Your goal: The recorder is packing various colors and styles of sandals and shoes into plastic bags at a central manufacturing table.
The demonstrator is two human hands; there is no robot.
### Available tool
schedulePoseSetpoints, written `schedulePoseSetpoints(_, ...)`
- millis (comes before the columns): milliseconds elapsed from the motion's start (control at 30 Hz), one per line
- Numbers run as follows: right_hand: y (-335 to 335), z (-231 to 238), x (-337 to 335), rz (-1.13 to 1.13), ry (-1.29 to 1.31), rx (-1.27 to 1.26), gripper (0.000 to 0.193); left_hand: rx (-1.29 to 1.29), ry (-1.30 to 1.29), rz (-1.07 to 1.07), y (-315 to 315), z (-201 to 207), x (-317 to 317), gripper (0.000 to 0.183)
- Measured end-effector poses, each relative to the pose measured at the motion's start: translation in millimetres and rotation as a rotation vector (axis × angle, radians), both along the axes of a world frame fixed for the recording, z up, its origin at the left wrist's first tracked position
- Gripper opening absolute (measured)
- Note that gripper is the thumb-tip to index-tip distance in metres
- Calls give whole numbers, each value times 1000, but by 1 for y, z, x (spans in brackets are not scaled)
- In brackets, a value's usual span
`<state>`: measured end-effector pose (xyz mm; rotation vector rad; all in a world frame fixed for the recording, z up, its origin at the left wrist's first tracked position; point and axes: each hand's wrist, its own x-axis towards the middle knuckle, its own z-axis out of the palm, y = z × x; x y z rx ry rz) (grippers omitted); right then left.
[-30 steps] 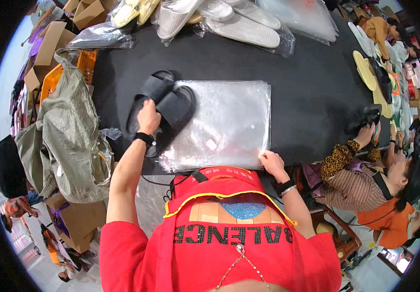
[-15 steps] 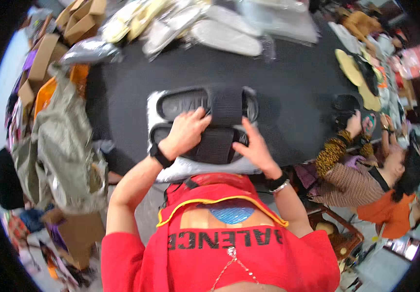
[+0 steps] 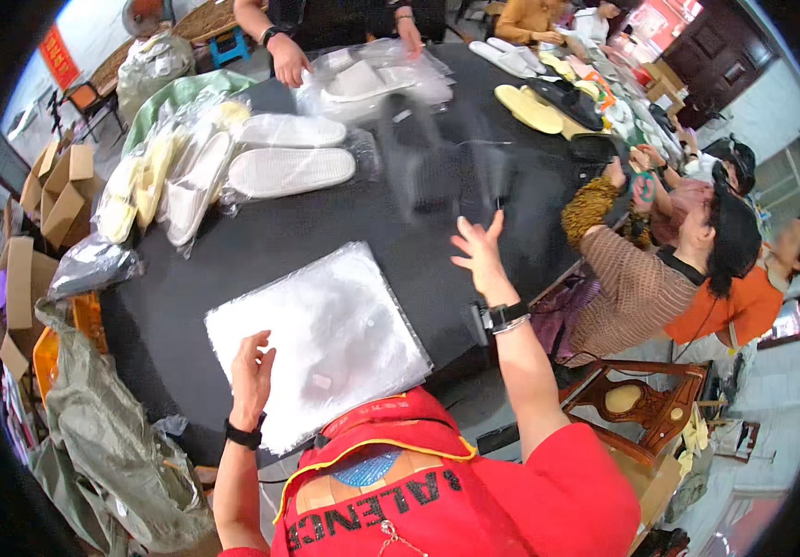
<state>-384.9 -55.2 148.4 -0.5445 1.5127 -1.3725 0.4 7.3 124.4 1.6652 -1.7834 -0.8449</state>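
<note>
A stack of transparent plastic bags [image 3: 335, 325] lies on the black table in front of me. My left hand [image 3: 251, 376] is over its left edge, fingers loosely bent and apart from the thumb, holding nothing. Farther right, my right hand [image 3: 482, 252] is stretched out with its fingers spread and nothing in them. Just beyond its fingertips are a black slide sandal [image 3: 414, 153] and a second dark slide sandal [image 3: 491, 176], both smeared by motion. Whether the right fingertips touch the nearer one I cannot tell.
Bagged white slippers [image 3: 290, 172] and yellow slippers [image 3: 151, 176] lie at the far left of the table [image 3: 224, 251]. Across it, another person's hands [image 3: 289, 60] handle bagged slippers. Co-workers sit along the right side, near loose yellow slippers [image 3: 525, 110]. A wooden chair [image 3: 637, 399] stands at right.
The black slide sandals have left the bag stack and are now farther off to the right. My right hand has reached out after them; my left has drawn back. The view has turned.
</note>
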Motion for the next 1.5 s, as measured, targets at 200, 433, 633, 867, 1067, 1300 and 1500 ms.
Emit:
schedulePoseSetpoints(200,41,-56,51,600,237,217,43,146,-58,-108,33,-17,34,25)
schedulePoseSetpoints(433,97,-95,72,789,256,306,40,70,-26,287,53,-36,124,26)
schedulePoseSetpoints(633,92,-99,91,939,310,254,41,14,-3,839,118,-14,186,20)
schedulePoseSetpoints(867,90,-110,122,1035,350,220,41,96,-644,1064,182,-50,257,30)
schedulePoseSetpoints(1067,98,-119,146,1075,300,203,40,249,-459,1013,204,-27,295,34)
schedulePoseSetpoints(1300,102,-117,172,1108,332,151,36,398,-883,730,163,-30,286,36)
schedulePoseSetpoints(1500,103,-142,179,1110,372,116,41,186,-1014,841,125,-43,288,51)
